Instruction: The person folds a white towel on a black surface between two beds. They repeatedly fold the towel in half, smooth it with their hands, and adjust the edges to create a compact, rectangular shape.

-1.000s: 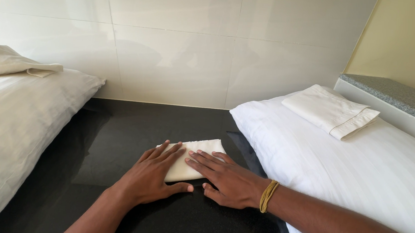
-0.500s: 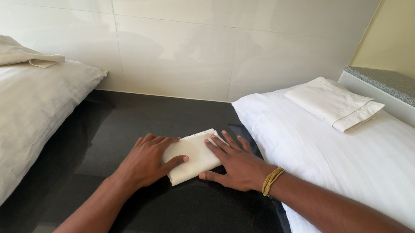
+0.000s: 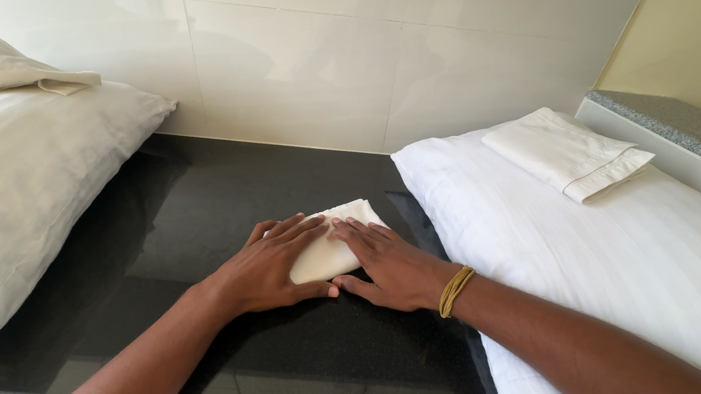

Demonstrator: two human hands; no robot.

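A small folded white cloth (image 3: 334, 250) lies on the black glossy counter (image 3: 199, 210). My left hand (image 3: 265, 269) lies flat on the cloth's left part, fingers spread, thumb along its near edge. My right hand (image 3: 391, 267) lies flat on the right part, a yellow band on its wrist. Both palms rest on the cloth; neither hand grips it.
A white pillow (image 3: 596, 258) lies at the right with a folded white pillowcase (image 3: 567, 151) on top. A cream pillow (image 3: 26, 188) at the left carries a folded cream cloth (image 3: 11, 66). Pale wall tiles stand behind; a grey stone ledge (image 3: 681, 123) is at the far right.
Both hands have shifted on the cloth, the fingers now closer together over it. The cloth looks a little smaller and more covered than before.
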